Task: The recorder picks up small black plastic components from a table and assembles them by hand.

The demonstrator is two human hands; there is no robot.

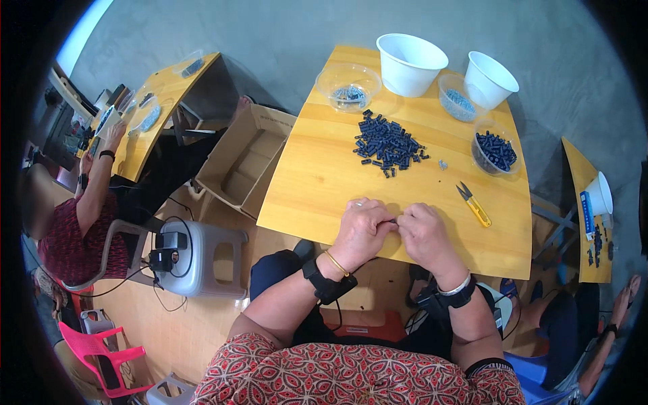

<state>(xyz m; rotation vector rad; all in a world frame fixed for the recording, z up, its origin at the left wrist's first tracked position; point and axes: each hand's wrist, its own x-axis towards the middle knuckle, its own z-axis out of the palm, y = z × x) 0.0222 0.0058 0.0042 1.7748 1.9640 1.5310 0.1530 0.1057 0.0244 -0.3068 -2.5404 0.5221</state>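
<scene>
Close to the table's near edge, my left hand (364, 228) and my right hand (425, 235) meet fingertip to fingertip. Between them they pinch a small dark plastic part (393, 221), mostly covered by the fingers. Beyond the hands lies a loose heap of short black plastic parts (388, 143). A tiny clear piece (442, 164) rests to the heap's right. Yellow-handled thread snips (476, 204) lie on the tabletop right of my right hand, touched by neither hand.
On my wooden table (304, 182) stand a clear tub of black parts (496, 152), clear tubs of small pale pieces (349, 88) (459, 104), and two white buckets (412, 64) (491, 79). A cardboard box (246, 158) and grey stool (202, 260) are left. Other people sit at both sides.
</scene>
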